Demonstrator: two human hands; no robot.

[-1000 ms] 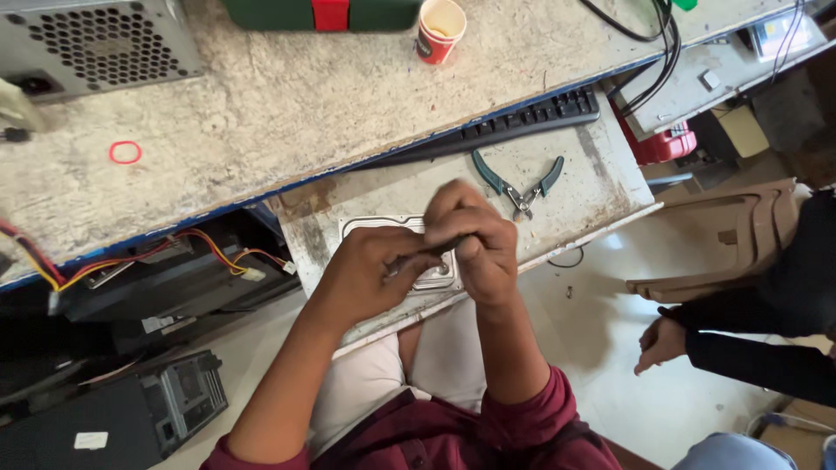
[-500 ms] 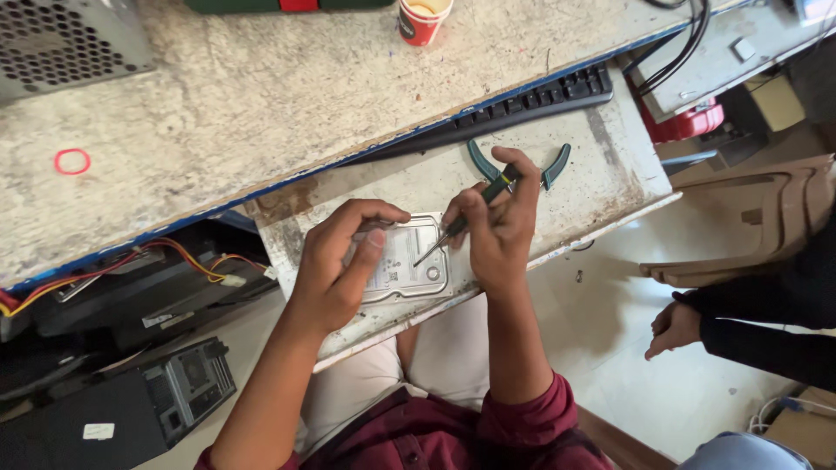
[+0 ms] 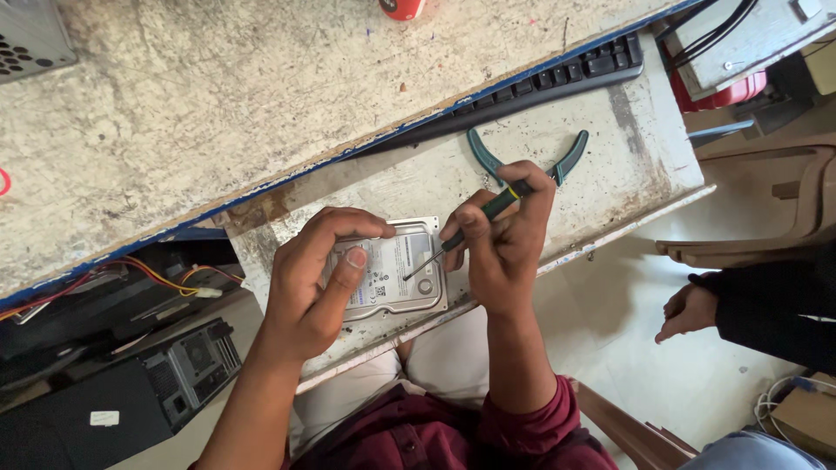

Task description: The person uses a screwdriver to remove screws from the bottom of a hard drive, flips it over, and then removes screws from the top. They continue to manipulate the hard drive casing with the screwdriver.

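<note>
I see a flat rectangular silver metal hard drive (image 3: 392, 271) lying label side up on the worn pull-out shelf, its white sticker facing me and a round hub near its right edge. A slim screwdriver with a black and yellow handle (image 3: 461, 231) slants down from upper right, its thin metal tip resting on the drive's top face.

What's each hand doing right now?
Left hand: closed on the hard drive, steadying it on the tray.
Right hand: closed on a screwdriver, tip over the drive.
</note>
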